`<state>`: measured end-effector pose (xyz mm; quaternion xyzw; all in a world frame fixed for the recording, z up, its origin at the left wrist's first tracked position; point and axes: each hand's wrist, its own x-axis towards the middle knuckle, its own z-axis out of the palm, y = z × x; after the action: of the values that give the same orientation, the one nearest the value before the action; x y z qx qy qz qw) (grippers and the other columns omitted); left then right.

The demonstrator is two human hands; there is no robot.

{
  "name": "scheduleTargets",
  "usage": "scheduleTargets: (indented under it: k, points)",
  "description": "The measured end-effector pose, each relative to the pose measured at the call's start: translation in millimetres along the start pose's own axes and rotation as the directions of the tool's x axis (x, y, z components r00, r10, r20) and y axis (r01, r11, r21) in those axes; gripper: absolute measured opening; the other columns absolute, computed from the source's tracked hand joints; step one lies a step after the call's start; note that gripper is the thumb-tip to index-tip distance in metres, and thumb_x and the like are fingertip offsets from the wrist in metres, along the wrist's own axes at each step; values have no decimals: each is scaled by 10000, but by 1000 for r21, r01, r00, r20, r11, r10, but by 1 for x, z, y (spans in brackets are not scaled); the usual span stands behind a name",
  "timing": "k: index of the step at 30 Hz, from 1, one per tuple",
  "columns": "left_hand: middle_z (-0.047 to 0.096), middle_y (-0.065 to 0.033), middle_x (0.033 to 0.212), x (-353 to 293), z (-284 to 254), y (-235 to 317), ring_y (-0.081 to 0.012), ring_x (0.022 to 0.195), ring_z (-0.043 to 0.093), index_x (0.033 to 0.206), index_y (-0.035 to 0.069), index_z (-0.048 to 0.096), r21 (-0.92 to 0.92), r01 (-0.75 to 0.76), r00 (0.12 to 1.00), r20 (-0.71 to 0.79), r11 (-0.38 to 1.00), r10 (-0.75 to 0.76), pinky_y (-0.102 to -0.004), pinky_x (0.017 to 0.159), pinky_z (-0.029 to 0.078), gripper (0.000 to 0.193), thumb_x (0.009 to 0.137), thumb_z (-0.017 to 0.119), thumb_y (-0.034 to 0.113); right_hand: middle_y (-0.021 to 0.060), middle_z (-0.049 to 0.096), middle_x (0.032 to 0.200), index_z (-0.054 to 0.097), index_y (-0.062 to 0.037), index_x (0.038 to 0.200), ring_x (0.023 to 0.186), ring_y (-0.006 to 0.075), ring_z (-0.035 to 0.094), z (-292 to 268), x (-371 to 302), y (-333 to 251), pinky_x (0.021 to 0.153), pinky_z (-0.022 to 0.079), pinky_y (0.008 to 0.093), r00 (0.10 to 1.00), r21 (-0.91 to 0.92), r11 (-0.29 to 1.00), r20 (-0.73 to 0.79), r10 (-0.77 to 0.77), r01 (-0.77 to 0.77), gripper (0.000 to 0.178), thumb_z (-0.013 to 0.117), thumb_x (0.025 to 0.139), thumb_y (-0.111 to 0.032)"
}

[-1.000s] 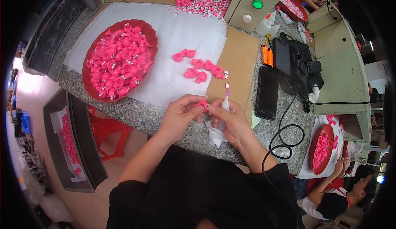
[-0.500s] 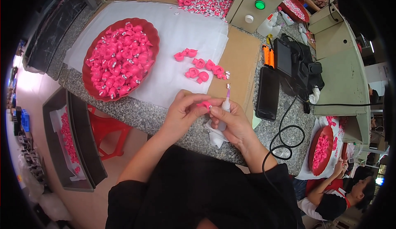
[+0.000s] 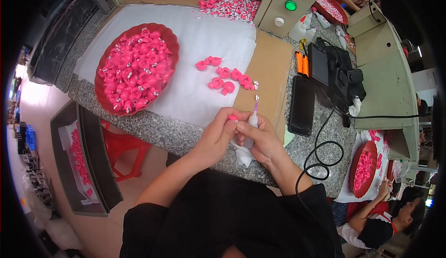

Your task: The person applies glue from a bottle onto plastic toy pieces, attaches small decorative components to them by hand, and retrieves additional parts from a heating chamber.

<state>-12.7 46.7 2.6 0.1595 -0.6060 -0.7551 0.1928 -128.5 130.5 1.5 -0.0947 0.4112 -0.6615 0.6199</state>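
My left hand is closed around a small pink plastic piece, mostly hidden by the fingers. Close beside it, my right hand grips a slim white glue bottle that stands upright with its purple nozzle pointing away from me. The right thumb and fingertip meet the left fingers at the pink piece; whether they pinch a tiny part there is hidden. Beyond the hands, several loose pink pieces lie on a white sheet. A few tiny white-and-dark bits rest near the nozzle on the cardboard.
A red scalloped bowl heaped with pink pieces stands at the left. Cardboard, a black phone, orange tools and a looping cable lie rightward. A crumpled tissue is under my right hand. Another person works far right.
My left hand has shifted slightly right and nearer me, its fingers curling further over the pink piece, which shows less now. The glue bottle stays in my right hand.
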Motion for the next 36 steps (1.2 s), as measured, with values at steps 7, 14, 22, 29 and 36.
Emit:
scheduleTargets:
  k: [7,14,22,29,36]
  points:
    - [417,12,706,2,1,-1,-40,579,340,1021,71,384,-113,45,999,32,993,-42,-176,507,291,179,943,319,218,38,574,708,557,-28,924,567,87,505,-2,0,1,522,405,206,1000,18,1000,-21,15,-14,179,629,780,-106]
    - [423,-12,695,6,-7,1,-51,524,350,1097,70,386,-145,123,991,67,982,-115,-188,454,293,274,925,374,284,23,557,688,566,-26,901,562,82,495,3,1,-6,509,404,213,996,11,999,-80,45,-44,176,635,782,-135]
    - [426,-7,700,-5,-33,1,-58,489,349,1177,80,390,-600,314,949,208,736,-235,-181,430,276,275,925,379,188,2,482,648,539,-38,872,573,89,461,2,-4,-14,502,404,234,997,0,1000,-80,16,-16,217,537,855,-254]
    - [544,-179,1015,-4,-92,48,-293,958,529,1103,17,492,837,45,742,-394,546,543,-346,807,411,289,855,500,167,74,521,737,488,-10,973,646,183,531,1,-8,-20,558,447,307,987,79,997,-161,24,-11,205,390,843,-135]
    - [508,-131,873,6,-111,62,-285,795,529,1120,65,508,944,297,692,-316,143,649,-370,657,438,358,802,573,217,59,555,747,466,-36,1005,636,141,535,3,-7,-24,522,406,240,988,-137,985,-99,-115,101,216,499,860,-192]
